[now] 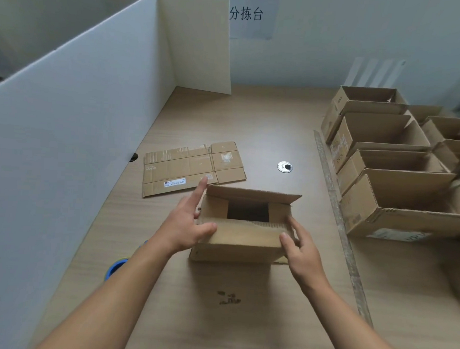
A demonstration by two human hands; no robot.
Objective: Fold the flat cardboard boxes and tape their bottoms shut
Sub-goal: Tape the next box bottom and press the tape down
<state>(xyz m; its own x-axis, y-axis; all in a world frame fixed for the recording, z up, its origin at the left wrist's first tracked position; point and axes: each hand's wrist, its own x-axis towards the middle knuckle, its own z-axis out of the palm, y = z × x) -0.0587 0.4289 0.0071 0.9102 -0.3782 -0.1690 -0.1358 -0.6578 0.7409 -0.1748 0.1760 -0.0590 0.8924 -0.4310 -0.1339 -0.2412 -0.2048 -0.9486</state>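
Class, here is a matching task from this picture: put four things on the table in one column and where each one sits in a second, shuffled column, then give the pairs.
Things:
1. flat box
2. half-folded box
3. blue tape roll
4. row of open boxes

Places:
A. along the right side of the table
B. between the left hand and right hand
C. partly hidden by the left forearm
D. lying flat beyond the left hand

Pairs: 1-D, 2-B, 3-C, 4-A
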